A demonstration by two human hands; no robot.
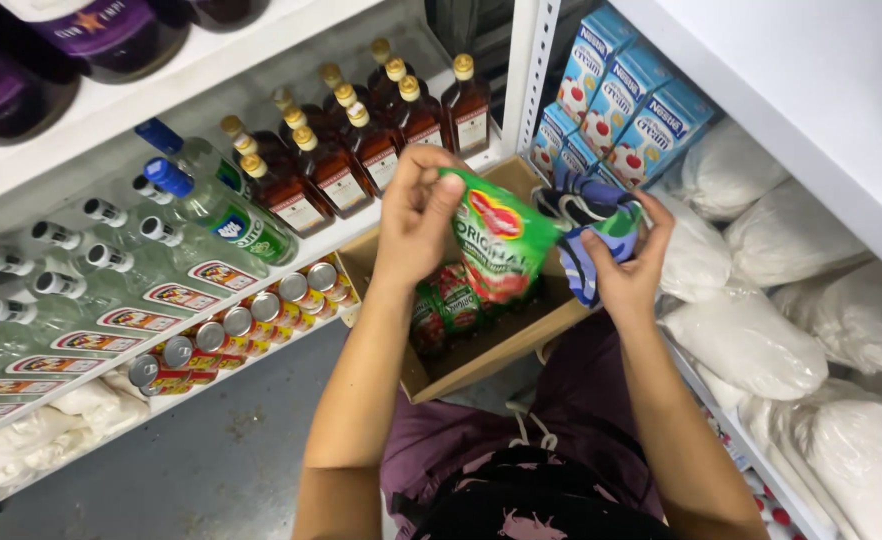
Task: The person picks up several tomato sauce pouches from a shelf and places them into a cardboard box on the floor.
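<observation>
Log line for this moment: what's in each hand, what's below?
left hand: grips green pouch by top | right hand: holds blue cloth, steadies pouch | cardboard box: below, more pouches inside

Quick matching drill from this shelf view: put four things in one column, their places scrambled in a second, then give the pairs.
1. green pouch
2. cloth
3. amber bottles
4. white sacks

A. standing on the shelf, left side
B. stacked on the shelves, right side
C. gripped by the left hand
D. gripped by the right hand

Pairs: 1-C, 2-D, 3-A, 4-B
</observation>
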